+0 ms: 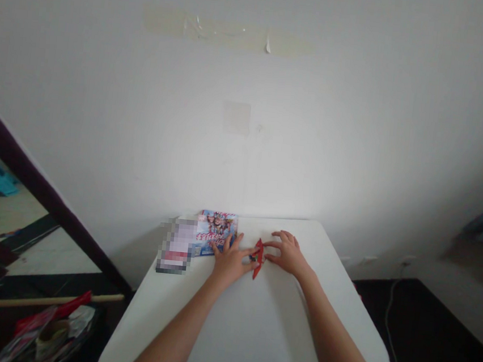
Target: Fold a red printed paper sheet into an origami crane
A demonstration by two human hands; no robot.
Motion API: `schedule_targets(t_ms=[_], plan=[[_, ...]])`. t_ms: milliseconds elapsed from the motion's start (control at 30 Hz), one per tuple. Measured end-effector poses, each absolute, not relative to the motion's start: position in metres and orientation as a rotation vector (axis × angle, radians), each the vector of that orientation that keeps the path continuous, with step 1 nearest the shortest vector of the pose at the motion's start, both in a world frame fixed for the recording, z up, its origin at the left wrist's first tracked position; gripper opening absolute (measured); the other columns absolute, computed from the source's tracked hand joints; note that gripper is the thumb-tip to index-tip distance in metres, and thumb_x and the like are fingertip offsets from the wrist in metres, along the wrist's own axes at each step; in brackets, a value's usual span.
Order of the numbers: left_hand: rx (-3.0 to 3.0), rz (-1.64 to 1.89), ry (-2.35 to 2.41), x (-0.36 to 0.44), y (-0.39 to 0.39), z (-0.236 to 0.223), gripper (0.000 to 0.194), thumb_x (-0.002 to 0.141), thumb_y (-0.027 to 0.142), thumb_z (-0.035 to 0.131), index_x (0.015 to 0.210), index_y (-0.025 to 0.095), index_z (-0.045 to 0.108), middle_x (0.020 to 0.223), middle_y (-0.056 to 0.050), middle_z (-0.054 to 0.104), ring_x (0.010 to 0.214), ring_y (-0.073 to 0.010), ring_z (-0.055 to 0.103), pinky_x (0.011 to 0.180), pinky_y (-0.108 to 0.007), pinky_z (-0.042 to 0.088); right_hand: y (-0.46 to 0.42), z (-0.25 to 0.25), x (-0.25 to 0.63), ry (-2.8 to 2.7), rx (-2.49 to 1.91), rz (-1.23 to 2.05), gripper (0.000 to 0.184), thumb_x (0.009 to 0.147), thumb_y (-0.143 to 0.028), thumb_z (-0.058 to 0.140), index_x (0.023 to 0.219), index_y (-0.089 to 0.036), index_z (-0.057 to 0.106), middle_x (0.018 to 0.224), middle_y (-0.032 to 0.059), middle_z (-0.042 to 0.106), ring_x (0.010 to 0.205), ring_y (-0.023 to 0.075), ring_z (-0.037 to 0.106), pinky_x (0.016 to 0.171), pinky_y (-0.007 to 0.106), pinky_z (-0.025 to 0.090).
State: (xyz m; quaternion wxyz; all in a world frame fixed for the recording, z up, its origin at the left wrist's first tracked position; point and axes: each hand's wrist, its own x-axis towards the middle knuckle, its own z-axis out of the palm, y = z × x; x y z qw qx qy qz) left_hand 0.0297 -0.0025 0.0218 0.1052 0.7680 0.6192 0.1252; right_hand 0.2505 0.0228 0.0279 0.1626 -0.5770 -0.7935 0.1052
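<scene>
A small red folded paper piece (258, 265) with a bit of green and dark print stands out on the white table, pointed at its top and bottom ends. My left hand (228, 262) has its thumb and index finger on the left side of this piece. Its other fingers are spread over the lower right part of a colourful printed leaflet (215, 224). From the right, my right hand (288, 255) holds the piece's edge with thumb and index finger, the remaining fingers curved and raised. Exact fingertip contact is too small to make out.
A blurred-out flat item (176, 246) lies left of the leaflet on the white table (261, 331). Behind stands a wall (336, 127). A mirror (35, 235) leans at left, above a wooden stick (42, 301) and a bag of rubbish (56, 334). A cable (391, 298) hangs at right.
</scene>
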Motion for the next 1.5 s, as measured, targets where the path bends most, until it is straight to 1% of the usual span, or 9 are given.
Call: schedule_targets(t_ms=[333, 467, 633, 800, 933, 1033, 1233, 1367, 1500], plan=[[2.317, 0.381, 1.811, 0.029, -0.004, 0.020, 0.050, 0.080, 0.070, 0.059, 0.129, 0.061, 0.055, 0.163, 0.002, 0.033, 0.149, -0.0434, 0.022, 0.106, -0.085, 0.003, 0.023, 0.011, 0.251, -2.194, -1.524, 0.293, 0.032, 0.083, -0.036, 0.073, 0.115, -0.042, 0.072, 0.136, 0.0039, 0.056, 0.133, 0.0281, 0.040, 0.114, 0.054, 0.028], [2.360, 0.409, 1.823, 0.030, -0.005, 0.015, 0.049, 0.083, 0.071, 0.053, 0.131, 0.059, 0.055, 0.163, 0.001, 0.034, 0.149, -0.0424, 0.022, 0.108, -0.083, 0.000, 0.022, 0.005, 0.247, -2.153, -1.499, 0.267, 0.023, 0.083, -0.031, 0.072, 0.103, -0.041, 0.077, 0.131, 0.0033, 0.058, 0.131, 0.0280, 0.041, 0.113, 0.052, 0.030], [2.355, 0.488, 1.804, 0.031, -0.002, 0.011, 0.037, 0.094, 0.060, 0.044, 0.126, 0.056, 0.061, 0.160, 0.001, 0.038, 0.148, -0.0395, 0.024, 0.108, -0.083, -0.002, 0.019, 0.003, 0.243, -2.100, -1.546, 0.229, 0.021, 0.087, -0.032, 0.068, 0.101, -0.044, 0.077, 0.129, 0.0032, 0.059, 0.131, 0.0288, 0.040, 0.112, 0.055, 0.029], [2.347, 0.539, 1.802, 0.030, 0.000, 0.011, 0.032, 0.095, 0.045, 0.052, 0.122, 0.053, 0.065, 0.158, 0.001, 0.042, 0.146, -0.0391, 0.028, 0.109, -0.084, 0.003, 0.017, 0.005, 0.241, -2.106, -1.546, 0.216, 0.018, 0.089, -0.039, 0.066, 0.103, -0.045, 0.076, 0.127, 0.0038, 0.058, 0.129, 0.0284, 0.042, 0.111, 0.055, 0.030], [2.299, 0.599, 1.853, 0.029, 0.000, 0.014, 0.033, 0.090, 0.048, 0.059, 0.122, 0.046, 0.068, 0.155, -0.003, 0.045, 0.144, -0.0377, 0.031, 0.110, -0.082, 0.008, 0.017, 0.004, 0.237, -2.095, -1.552, 0.181, 0.017, 0.088, -0.044, 0.068, 0.102, -0.043, 0.076, 0.126, 0.0045, 0.059, 0.127, 0.0279, 0.044, 0.110, 0.054, 0.031], [2.280, 0.641, 1.862, 0.029, 0.001, 0.015, 0.027, 0.087, 0.049, 0.063, 0.111, 0.042, 0.073, 0.153, -0.002, 0.047, 0.143, -0.0366, 0.033, 0.112, -0.080, 0.010, 0.018, 0.002, 0.235, -2.086, -1.566, 0.168, 0.018, 0.088, -0.042, 0.068, 0.104, -0.042, 0.075, 0.125, 0.0045, 0.059, 0.126, 0.0275, 0.046, 0.110, 0.053, 0.030], [2.273, 0.671, 1.866, 0.030, 0.001, 0.017, 0.019, 0.090, 0.044, 0.061, 0.100, 0.039, 0.075, 0.150, 0.000, 0.050, 0.143, -0.0343, 0.035, 0.111, -0.081, 0.014, 0.019, -0.001, 0.232, -2.059, -1.599, 0.177, 0.025, 0.087, -0.042, 0.070, 0.111, -0.042, 0.073, 0.128, 0.0055, 0.058, 0.127, 0.0281, 0.044, 0.111, 0.053, 0.029], [2.284, 0.623, 1.872, 0.027, 0.003, 0.019, 0.026, 0.090, 0.050, 0.057, 0.111, 0.046, 0.072, 0.156, 0.003, 0.045, 0.144, -0.0376, 0.032, 0.108, -0.085, 0.010, 0.019, 0.000, 0.230, -2.070, -1.618, 0.191, 0.023, 0.087, -0.041, 0.069, 0.110, -0.045, 0.074, 0.128, 0.0046, 0.058, 0.127, 0.0282, 0.044, 0.112, 0.053, 0.028], [2.275, 0.498, 1.886, 0.022, 0.008, 0.021, 0.037, 0.088, 0.058, 0.056, 0.125, 0.056, 0.062, 0.162, 0.007, 0.034, 0.149, -0.0420, 0.021, 0.108, -0.084, 0.002, 0.019, 0.003, 0.229, -2.085, -1.639, 0.216, 0.023, 0.088, -0.042, 0.068, 0.110, -0.046, 0.073, 0.130, 0.0043, 0.058, 0.129, 0.0283, 0.043, 0.112, 0.052, 0.028]])
